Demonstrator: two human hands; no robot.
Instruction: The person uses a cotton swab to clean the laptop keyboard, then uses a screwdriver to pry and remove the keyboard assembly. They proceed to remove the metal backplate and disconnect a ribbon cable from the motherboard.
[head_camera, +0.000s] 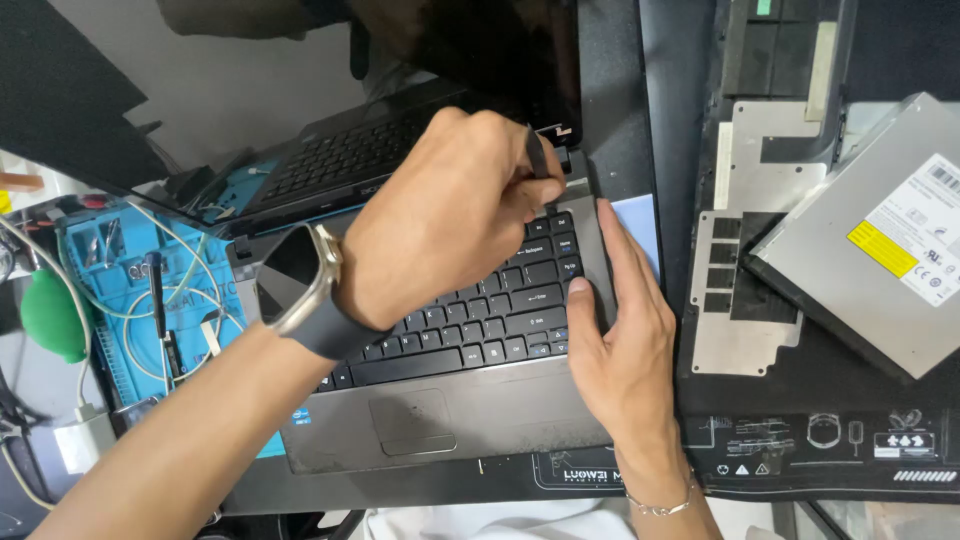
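Note:
An open grey laptop (470, 415) with a black keyboard (500, 310) lies in front of me, its dark screen (300, 80) tilted back. My left hand (440, 215), with a smartwatch on the wrist, is closed around a thin black pry tool (537, 155) whose tip points at the keyboard's top right corner. My right hand (620, 330) rests flat on the laptop's right edge, thumb touching the rightmost keys.
A silver optical drive (880, 240) lies on a black laptop cover with metal plates (750, 250) at the right. At the left sits a blue mat (140, 300) with a screwdriver, white cables and a green blower (50, 315).

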